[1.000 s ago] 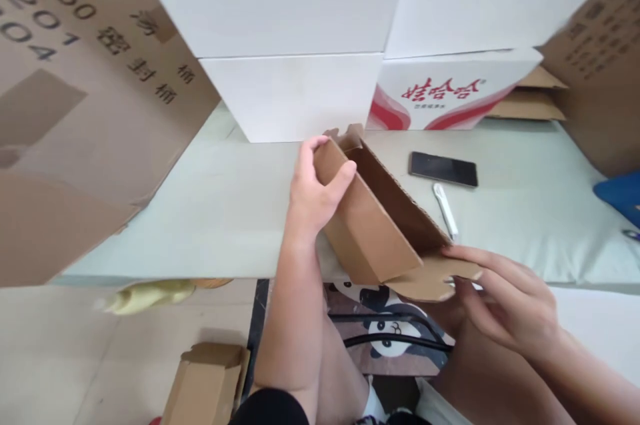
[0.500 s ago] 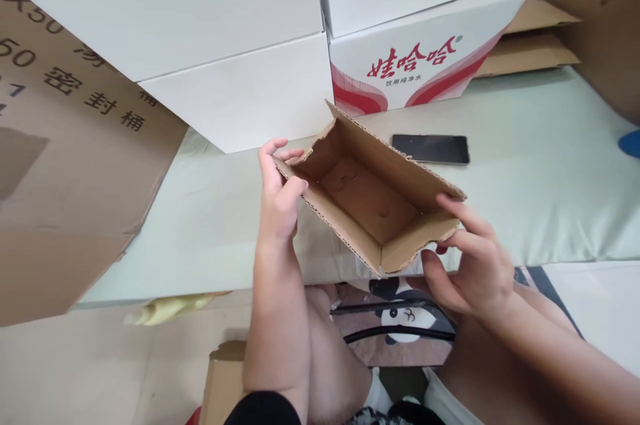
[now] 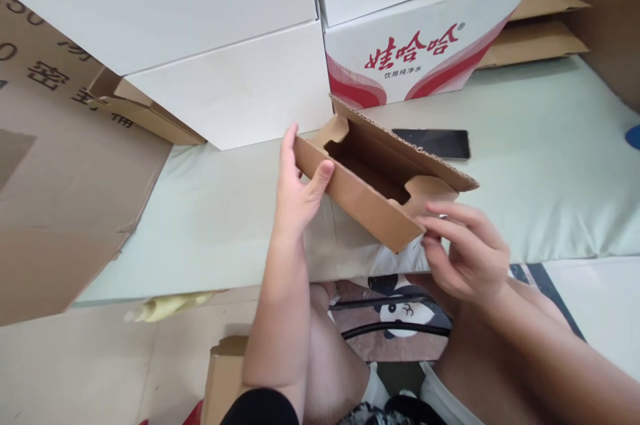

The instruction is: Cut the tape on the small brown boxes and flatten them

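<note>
A small brown cardboard box [image 3: 367,192] is held tilted over the pale green surface, its opening facing up and partly away from me. Two end flaps are bent inward over the opening, and a long flap [image 3: 400,142] stands up along the far side. My left hand [image 3: 303,188] grips the near left end, thumb on the outer near wall and fingers behind. At the right end, my right hand [image 3: 465,248] pinches the near corner beside the right end flap [image 3: 433,192]. Inside, the box is dark and its bottom barely shows.
Behind the box stand white cartons [image 3: 235,85], one with red lettering [image 3: 425,58]. A black phone [image 3: 440,143] lies on the pale green surface [image 3: 540,165]. Large brown cartons [image 3: 75,192] flank both sides. Below, another cardboard box [image 3: 225,372] stands on the floor.
The box has tipped so its near outer wall now shows, and its end flaps have folded inward. My left hand has moved right and slid along the near wall; my right hand stays at the right end.
</note>
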`<state>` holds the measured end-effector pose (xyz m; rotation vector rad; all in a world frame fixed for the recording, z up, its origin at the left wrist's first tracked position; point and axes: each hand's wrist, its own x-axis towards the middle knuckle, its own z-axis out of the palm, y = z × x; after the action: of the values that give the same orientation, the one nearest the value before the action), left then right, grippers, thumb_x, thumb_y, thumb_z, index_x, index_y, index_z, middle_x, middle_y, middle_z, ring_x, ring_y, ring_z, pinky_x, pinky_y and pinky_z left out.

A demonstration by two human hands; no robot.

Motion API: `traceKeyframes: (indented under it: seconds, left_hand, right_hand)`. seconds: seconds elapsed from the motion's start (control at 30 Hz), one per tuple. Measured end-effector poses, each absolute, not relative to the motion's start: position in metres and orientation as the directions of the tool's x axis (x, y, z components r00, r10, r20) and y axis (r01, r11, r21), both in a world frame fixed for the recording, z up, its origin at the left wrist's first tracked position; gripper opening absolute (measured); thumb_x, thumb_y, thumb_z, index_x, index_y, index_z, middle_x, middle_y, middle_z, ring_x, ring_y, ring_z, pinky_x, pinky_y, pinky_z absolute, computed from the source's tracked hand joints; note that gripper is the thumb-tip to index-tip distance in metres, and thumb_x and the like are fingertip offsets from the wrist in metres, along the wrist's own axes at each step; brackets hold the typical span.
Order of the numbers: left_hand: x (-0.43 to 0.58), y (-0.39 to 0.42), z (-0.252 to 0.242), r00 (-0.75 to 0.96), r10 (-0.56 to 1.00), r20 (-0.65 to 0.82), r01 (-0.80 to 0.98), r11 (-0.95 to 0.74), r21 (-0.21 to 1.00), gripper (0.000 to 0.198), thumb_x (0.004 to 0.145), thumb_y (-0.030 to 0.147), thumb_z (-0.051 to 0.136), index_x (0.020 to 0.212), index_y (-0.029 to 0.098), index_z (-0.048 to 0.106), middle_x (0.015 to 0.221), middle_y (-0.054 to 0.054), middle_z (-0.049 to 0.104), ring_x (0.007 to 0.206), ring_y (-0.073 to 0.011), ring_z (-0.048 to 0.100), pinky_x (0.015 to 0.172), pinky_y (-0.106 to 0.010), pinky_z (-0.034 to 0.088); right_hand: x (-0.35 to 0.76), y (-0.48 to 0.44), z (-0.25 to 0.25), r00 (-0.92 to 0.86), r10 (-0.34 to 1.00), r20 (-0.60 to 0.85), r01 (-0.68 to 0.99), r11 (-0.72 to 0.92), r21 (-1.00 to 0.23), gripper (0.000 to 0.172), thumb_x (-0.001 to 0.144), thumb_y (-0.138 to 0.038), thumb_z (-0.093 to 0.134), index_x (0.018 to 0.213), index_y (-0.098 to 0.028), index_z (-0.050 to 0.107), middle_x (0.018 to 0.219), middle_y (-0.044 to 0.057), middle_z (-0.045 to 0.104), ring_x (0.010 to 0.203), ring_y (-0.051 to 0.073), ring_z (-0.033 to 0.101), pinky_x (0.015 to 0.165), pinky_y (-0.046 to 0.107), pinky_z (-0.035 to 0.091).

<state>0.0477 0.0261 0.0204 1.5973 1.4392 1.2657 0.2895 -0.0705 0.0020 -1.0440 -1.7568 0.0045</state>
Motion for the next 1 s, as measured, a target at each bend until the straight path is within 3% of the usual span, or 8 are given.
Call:
traceKeyframes:
  seconds: [0.1, 0.2, 0.27, 0.4, 0.6, 0.73, 0.87, 1.0]
  left_hand:
    - [0.056, 0.028, 0.014, -0.048, 0.977, 0.208, 0.397, -0.172, 0.902, 0.096, 0.076, 0.081, 0.071, 0.152, 0.03, 0.043, 0.161, -0.015, 0.041, 0.152, -0.0345, 0.04, 0.124, -0.046, 0.039]
    - [0.06, 0.029, 0.009, -0.074, 0.967, 0.242, 0.398, -0.194, 0.897, 0.088, 0.079, 0.072, 0.074, 0.15, 0.03, 0.045, 0.161, -0.014, 0.04, 0.152, -0.0332, 0.041, 0.124, -0.047, 0.038]
    - [0.062, 0.03, 0.007, -0.091, 0.957, 0.277, 0.399, -0.22, 0.89, 0.084, 0.081, 0.068, 0.075, 0.15, 0.03, 0.045, 0.16, -0.014, 0.04, 0.151, -0.0326, 0.041, 0.124, -0.048, 0.038]
    - [0.062, 0.029, 0.006, -0.089, 0.947, 0.309, 0.445, -0.24, 0.863, 0.071, 0.087, 0.064, 0.071, 0.146, 0.03, 0.05, 0.158, -0.013, 0.041, 0.153, -0.031, 0.038, 0.126, -0.047, 0.037]
    - [0.063, 0.022, 0.017, -0.088, 0.97, 0.229, 0.479, -0.16, 0.863, 0.039, 0.09, 0.054, 0.072, 0.12, 0.029, 0.071, 0.168, -0.009, 0.029, 0.162, -0.0344, 0.024, 0.131, -0.052, 0.031]
    - [0.071, 0.009, 0.031, -0.076, 0.985, 0.157, 0.54, -0.092, 0.836, 0.056, 0.084, 0.053, 0.079, 0.134, 0.031, 0.064, 0.174, -0.01, 0.018, 0.165, -0.0378, 0.011, 0.131, -0.056, 0.026]
    - [0.074, -0.003, 0.041, 0.014, 0.992, 0.126, 0.58, -0.11, 0.807, 0.085, 0.08, 0.066, 0.077, 0.152, 0.034, 0.045, 0.174, -0.011, 0.023, 0.166, -0.0398, 0.005, 0.131, -0.064, 0.016]
    - [0.062, -0.013, 0.044, 0.101, 0.992, 0.075, 0.624, -0.122, 0.772, 0.109, 0.071, 0.069, 0.084, 0.162, 0.036, 0.032, 0.175, -0.013, 0.021, 0.163, -0.0483, 0.011, 0.128, -0.071, 0.019]
  right_hand:
    - [0.3, -0.068, -0.008, 0.177, 0.609, 0.773, 0.553, 0.588, -0.59, 0.055, 0.09, -0.023, 0.066, 0.142, -0.039, 0.061, 0.124, 0.008, 0.067, 0.086, 0.021, 0.069, 0.072, 0.04, 0.061]
    - [0.308, -0.062, -0.015, 0.127, 0.778, 0.616, 0.486, 0.492, -0.722, 0.068, 0.095, -0.043, 0.061, 0.159, -0.037, 0.039, 0.155, 0.012, 0.052, 0.129, 0.033, 0.062, 0.102, 0.055, 0.056]
    - [0.31, -0.059, -0.018, -0.01, 0.815, 0.579, 0.517, 0.5, -0.695, 0.066, 0.094, -0.044, 0.061, 0.157, -0.034, 0.042, 0.154, 0.013, 0.054, 0.14, 0.035, 0.055, 0.111, 0.058, 0.051]
    - [0.306, -0.059, -0.018, -0.161, 0.735, 0.658, 0.55, 0.621, -0.559, 0.049, 0.09, -0.03, 0.064, 0.139, -0.031, 0.06, 0.132, 0.012, 0.066, 0.128, 0.033, 0.065, 0.107, 0.054, 0.056]
    - [0.295, -0.064, -0.012, -0.246, 0.653, 0.716, 0.561, 0.698, -0.445, 0.056, 0.085, -0.016, 0.066, 0.14, -0.03, 0.06, 0.119, 0.009, 0.073, 0.118, 0.03, 0.07, 0.106, 0.056, 0.06]
    - [0.283, -0.073, -0.014, -0.292, 0.594, 0.75, 0.547, 0.747, -0.379, 0.055, 0.085, -0.01, 0.068, 0.137, -0.026, 0.064, 0.117, 0.008, 0.077, 0.136, 0.032, 0.064, 0.108, 0.055, 0.061]
    - [0.269, -0.086, -0.016, -0.348, 0.525, 0.776, 0.521, 0.797, -0.306, 0.038, 0.091, -0.012, 0.066, 0.128, -0.022, 0.071, 0.113, 0.005, 0.081, 0.142, 0.028, 0.06, 0.113, 0.048, 0.061]
    - [0.255, -0.093, -0.008, -0.409, 0.468, 0.784, 0.464, 0.846, -0.263, 0.026, 0.097, -0.015, 0.064, 0.117, -0.025, 0.077, 0.118, -0.006, 0.081, 0.154, 0.018, 0.045, 0.13, 0.038, 0.043]
